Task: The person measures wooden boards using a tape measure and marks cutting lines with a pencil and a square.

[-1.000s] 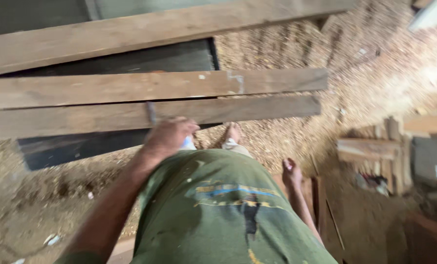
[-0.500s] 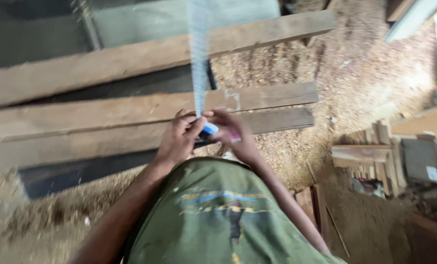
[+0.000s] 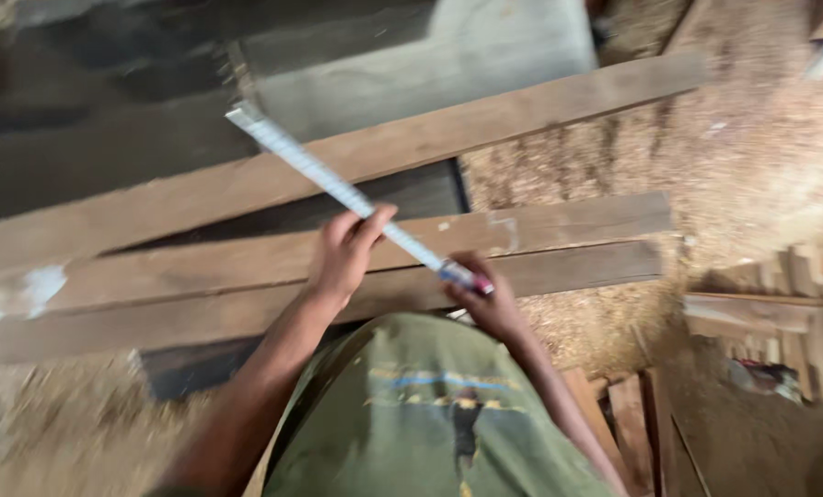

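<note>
My left hand (image 3: 342, 253) pinched the extended tape measure (image 3: 338, 189) blade. My right hand (image 3: 485, 304) held its case above the wooden planks (image 3: 559, 230). Sawdust (image 3: 752, 156) covered the floor.

Sawdust (image 3: 752, 156) across the floor. Dark machine table (image 3: 356, 55) at top. Offcuts (image 3: 761, 304) stacked at right, upright boards (image 3: 632, 414) below them. Green shirt (image 3: 439, 414) at bottom. White smear (image 3: 39, 285) at left.
</note>
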